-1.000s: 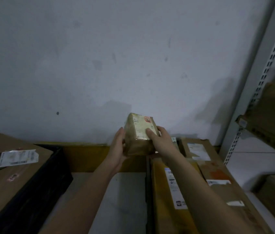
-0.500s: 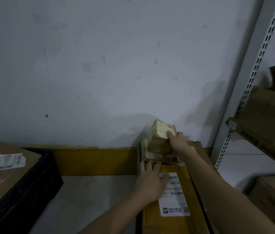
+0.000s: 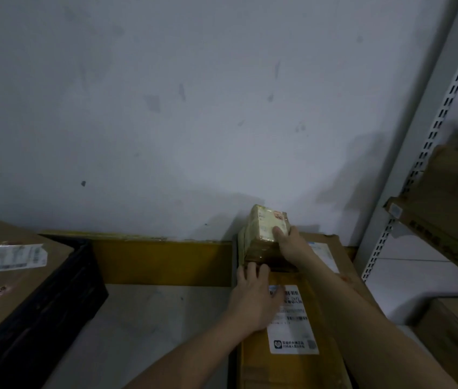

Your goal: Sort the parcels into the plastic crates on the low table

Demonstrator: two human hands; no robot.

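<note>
taped parcel [image 3: 267,231] in right hand [image 3: 292,245], seemingly against wall [image 3: 194,108].

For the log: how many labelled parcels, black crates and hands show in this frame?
Labelled parcels: 4 (small taped parcel, yellow box, brown box beside it, box in the crate)
Black crates: 1
Hands: 2 (left hand, right hand)
Total: 7

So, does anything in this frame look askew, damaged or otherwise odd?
Only mildly. The small tape-wrapped parcel sits tilted atop other parcels at the wall, gripped by the right hand. The white shipping label on the brown carton in the black crate is crooked, its corner lifting. The left hand rests flat on the yellow parcel.
</note>
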